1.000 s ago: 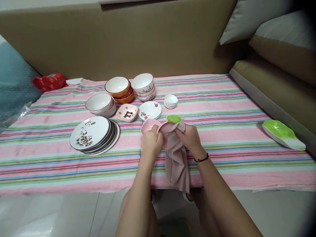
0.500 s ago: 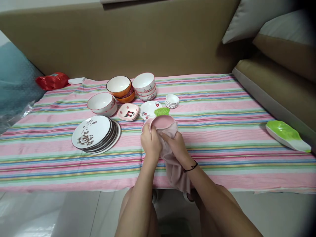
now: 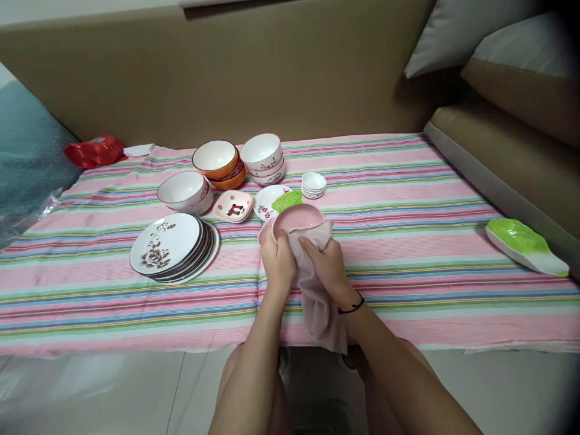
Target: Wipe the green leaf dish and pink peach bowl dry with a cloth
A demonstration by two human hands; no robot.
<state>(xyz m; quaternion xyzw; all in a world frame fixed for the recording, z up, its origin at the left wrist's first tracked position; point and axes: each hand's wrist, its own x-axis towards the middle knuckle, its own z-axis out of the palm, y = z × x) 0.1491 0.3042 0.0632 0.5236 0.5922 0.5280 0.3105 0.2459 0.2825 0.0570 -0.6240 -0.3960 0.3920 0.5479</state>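
Note:
Between my hands is a pink dish (image 3: pixel 296 216) with a green leaf-shaped part (image 3: pixel 287 200) at its far side. My left hand (image 3: pixel 278 261) grips its near left edge. A pale pink cloth (image 3: pixel 312 290) is bunched in my right hand (image 3: pixel 328 266), which presses it on the dish's right side and rim; the cloth's end hangs down over the table edge. Just beyond the dish lie a white flowered plate (image 3: pixel 264 199) and a square pink dish (image 3: pixel 232 205) with a red figure.
Stacked plates (image 3: pixel 165 244) stand at the left, with white bowls (image 3: pixel 183 189) and orange bowls (image 3: pixel 215 158) behind. More bowls (image 3: pixel 261 151) and small white dishes (image 3: pixel 313 182) are at the back. A green leaf dish (image 3: pixel 521 238) lies far right, red plastic (image 3: pixel 96 151) far left.
The pink dish has turned a little, its green part shifting left. My right hand and the cloth have moved slightly right along the rim, and the cloth covers more of the right side.

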